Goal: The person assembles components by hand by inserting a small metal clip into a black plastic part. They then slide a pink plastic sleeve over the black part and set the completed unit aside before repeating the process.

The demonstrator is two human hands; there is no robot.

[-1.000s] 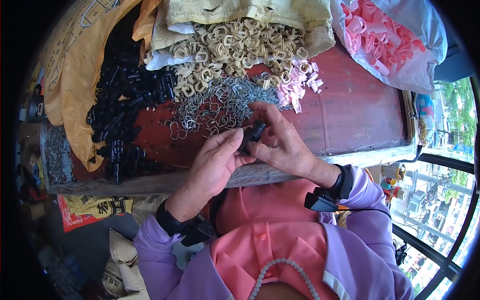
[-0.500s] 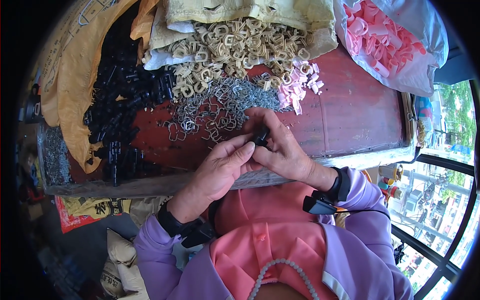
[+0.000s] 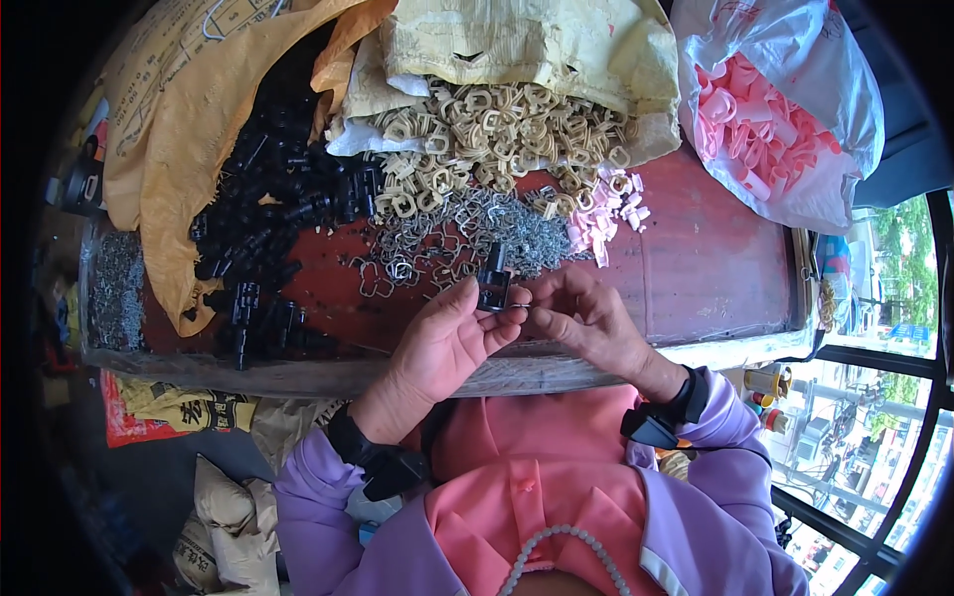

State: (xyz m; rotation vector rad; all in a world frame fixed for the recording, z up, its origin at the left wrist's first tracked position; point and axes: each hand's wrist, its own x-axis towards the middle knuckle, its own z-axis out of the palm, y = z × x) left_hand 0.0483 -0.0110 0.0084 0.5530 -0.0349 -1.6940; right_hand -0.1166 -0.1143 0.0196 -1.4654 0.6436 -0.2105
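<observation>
Your left hand (image 3: 447,343) and right hand (image 3: 576,318) pinch a small black clip (image 3: 494,283) above the red table (image 3: 715,268) edge (centre frame); wire springs (image 3: 467,238) lie at twelve o'clock, black parts (image 3: 268,219) at ten, pink pieces (image 3: 765,129) at two.

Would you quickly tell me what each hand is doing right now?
Left hand: closed on the small black plastic clip part.
Right hand: fingers pinched at that part's lower end.

the small black part (image 3: 493,283) looks like matt plastic, the grey clips (image 3: 477,233) like shiny bent wire, the table (image 3: 715,268) like worn red-painted wood, and the yellow sacks (image 3: 537,45) like coarse woven cloth.
</observation>
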